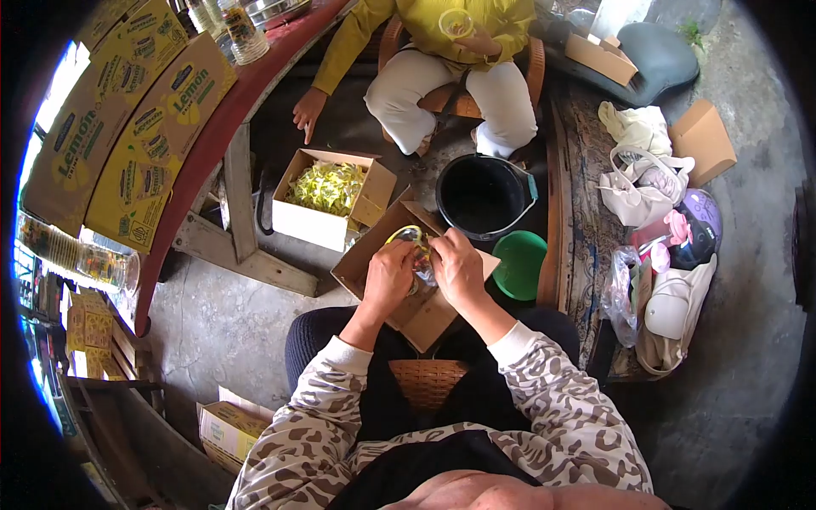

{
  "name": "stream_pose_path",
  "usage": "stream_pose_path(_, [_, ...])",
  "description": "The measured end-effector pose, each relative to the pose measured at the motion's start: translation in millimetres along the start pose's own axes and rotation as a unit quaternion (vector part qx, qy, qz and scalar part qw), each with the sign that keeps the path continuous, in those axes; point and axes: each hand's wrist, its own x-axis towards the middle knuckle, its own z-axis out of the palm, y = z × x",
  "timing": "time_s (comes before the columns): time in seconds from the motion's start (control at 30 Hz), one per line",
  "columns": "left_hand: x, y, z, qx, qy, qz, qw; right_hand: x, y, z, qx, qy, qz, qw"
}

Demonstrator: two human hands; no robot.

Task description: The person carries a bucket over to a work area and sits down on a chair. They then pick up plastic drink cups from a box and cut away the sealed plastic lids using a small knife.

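My left hand (390, 274) and my right hand (459, 267) are close together over an open cardboard box (357, 265) on my lap. Between them is a small clear plastic piece (422, 265) with a yellow rim, and the fingers of both hands are closed on it. What lies in the box under my hands is mostly hidden. Just beyond stands a white-sided box (310, 223) filled with yellow-green strips (327, 188). A black bucket (481, 197) and a green bowl (519, 265) are to the right of my hands.
Another person (463, 51) sits opposite, holding a clear round item, one hand lowered toward the strips. Lemon cartons (153, 144) and jars (245, 34) stand on a red table (189, 153) at left. Bags (637, 187) and a cap (668, 308) lie on a wooden bench (580, 178) at right.
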Motion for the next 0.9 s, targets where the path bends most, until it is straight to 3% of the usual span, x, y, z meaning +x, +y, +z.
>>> stream_pose_path(0.13, [-5.1, 8.4, 5.9, -0.029, 0.000, 0.058, 0.998, 8.2, 12.0, 5.3, -0.011, 0.008, 0.049, 0.999])
stream_pose_path(0.2, [-0.8, 13.7, -0.4, -0.031, 0.008, 0.046, 0.998, 9.8, 12.3, 2.9, 0.080, 0.008, 0.077, 0.994])
stream_pose_path(0.27, [1.2, 8.8, -1.6, -0.036, 0.057, 0.078, 0.995, 8.2, 9.8, -3.8, 0.067, -0.017, 0.067, 0.995])
stream_pose_path(0.33, [3.0, 5.1, -6.4, -0.005, 0.015, 0.011, 1.000, 5.7, 2.5, -11.3, 0.050, -0.032, 0.050, 0.997])
stream_pose_path(0.47, [3.4, 6.1, -9.2, -0.013, 0.023, 0.022, 0.999, 6.3, 1.6, -15.9, 0.039, 0.021, 0.060, 0.997])
stream_pose_path(0.73, [2.3, -0.9, -6.0, -0.014, 0.027, -0.002, 1.000, -0.2, -14.6, -15.5, 0.016, 0.008, -0.032, 0.999])
stream_pose_path(0.9, [-0.3, 4.6, 0.2, -0.028, 0.006, 0.038, 0.999, 2.9, -6.6, -5.9, -0.006, 0.014, -0.029, 0.999])
